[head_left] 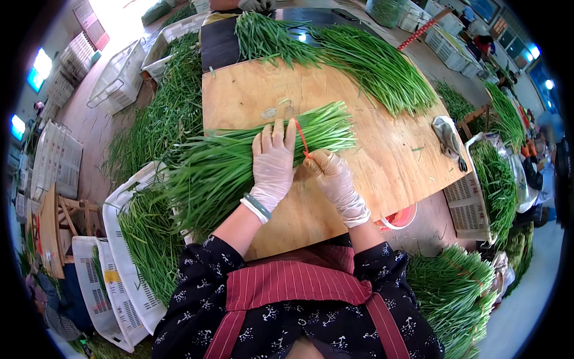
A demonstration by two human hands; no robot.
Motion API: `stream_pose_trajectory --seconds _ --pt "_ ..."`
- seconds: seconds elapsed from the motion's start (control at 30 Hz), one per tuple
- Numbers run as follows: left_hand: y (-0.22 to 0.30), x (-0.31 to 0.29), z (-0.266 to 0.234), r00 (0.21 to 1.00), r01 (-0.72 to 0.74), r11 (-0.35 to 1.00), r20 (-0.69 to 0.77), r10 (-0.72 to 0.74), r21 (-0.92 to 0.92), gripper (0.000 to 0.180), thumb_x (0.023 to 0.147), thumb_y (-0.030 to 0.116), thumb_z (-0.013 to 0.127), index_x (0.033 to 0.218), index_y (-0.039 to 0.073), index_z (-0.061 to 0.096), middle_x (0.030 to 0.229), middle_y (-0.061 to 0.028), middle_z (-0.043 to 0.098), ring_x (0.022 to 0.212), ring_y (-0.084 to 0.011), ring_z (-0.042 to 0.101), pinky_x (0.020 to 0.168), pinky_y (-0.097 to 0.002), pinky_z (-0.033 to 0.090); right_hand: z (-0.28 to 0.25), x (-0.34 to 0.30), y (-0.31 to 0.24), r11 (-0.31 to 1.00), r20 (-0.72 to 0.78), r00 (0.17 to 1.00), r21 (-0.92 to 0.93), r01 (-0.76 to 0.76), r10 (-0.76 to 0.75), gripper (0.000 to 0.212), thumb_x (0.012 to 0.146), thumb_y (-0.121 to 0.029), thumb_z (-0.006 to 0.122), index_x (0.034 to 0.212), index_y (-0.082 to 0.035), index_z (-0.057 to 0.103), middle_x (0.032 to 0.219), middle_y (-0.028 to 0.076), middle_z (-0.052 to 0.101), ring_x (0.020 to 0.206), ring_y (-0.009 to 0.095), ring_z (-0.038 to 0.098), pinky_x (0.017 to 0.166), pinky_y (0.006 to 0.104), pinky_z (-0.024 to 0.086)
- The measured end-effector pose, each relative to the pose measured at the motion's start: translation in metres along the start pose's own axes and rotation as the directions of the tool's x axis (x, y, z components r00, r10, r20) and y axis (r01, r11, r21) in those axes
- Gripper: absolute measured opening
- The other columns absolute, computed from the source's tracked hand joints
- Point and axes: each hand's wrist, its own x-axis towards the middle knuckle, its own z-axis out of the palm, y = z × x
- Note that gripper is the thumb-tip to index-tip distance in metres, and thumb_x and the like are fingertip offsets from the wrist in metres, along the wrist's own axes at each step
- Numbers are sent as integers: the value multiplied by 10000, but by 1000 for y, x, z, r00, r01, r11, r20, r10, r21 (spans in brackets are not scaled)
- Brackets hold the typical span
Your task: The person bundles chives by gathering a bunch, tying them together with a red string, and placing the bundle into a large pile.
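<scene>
A thick bundle of green garlic chives lies across the wooden board, its pale cut ends to the right and its leaves hanging over the left edge. My left hand, in a thin whitish glove, lies flat on top of the bundle with fingers extended and slightly apart. A red tie runs over the bundle near its cut ends. Close against the bundle's near side, my gloved right hand is closed, pinching the end of the red tie. The bundle covers the tie's underside.
More chives are heaped along the board's far edge. A grey-white work glove rests at the right edge. White crates of chives flank the board. A red bucket stands below it. A gloved hand shows at the far side.
</scene>
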Motion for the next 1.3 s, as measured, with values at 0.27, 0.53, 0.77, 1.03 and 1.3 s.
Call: stream_pose_trajectory --seconds 0.27,0.53,0.77,1.03,1.3 --pt "20 20 -34 964 -147 989 227 139 15 1097 474 440 798 1357 44 281 1348 -133 321 1233 -305 330 1039 -474 235 8 -33 21 962 117 955 -35 -271 273 133 861 -205 529 831 -76 545 764 157 583 712 369 566 606 456 450" --pt "24 19 -23 911 -186 982 370 183 -29 1160 423 397 841 1351 27 251 1275 -154 393 1134 -315 430 971 -422 347 7 -72 -3 943 60 944 -86 -320 326 137 822 -203 551 787 -73 575 687 162 577 653 343 580 569 431 468" --pt "32 10 13 984 -157 980 100 145 122 486 783 233 548 1234 75 456 984 -57 533 791 -195 535 671 -330 442 -10 -17 -36 838 18 900 357 -413 436 188 848 -162 530 779 5 579 660 196 542 605 310 536 559 356 450" --pt "14 23 9 931 -219 975 289 223 -48 757 721 331 639 1355 75 314 1174 -144 500 1053 -295 490 879 -428 404 -50 -15 -53 673 303 854 527 -520 423 286 922 -157 473 1165 -11 503 793 10 534 738 80 522 694 221 447" --pt "-97 71 14 630 158 709 623 464 -688 923 721 599 601 1349 -3 295 1322 -247 395 1249 -355 364 1016 -380 312 -24 -89 -37 342 350 596 568 -748 723 480 889 -257 556 1278 -9 424 1079 56 568 918 99 541 810 220 432"
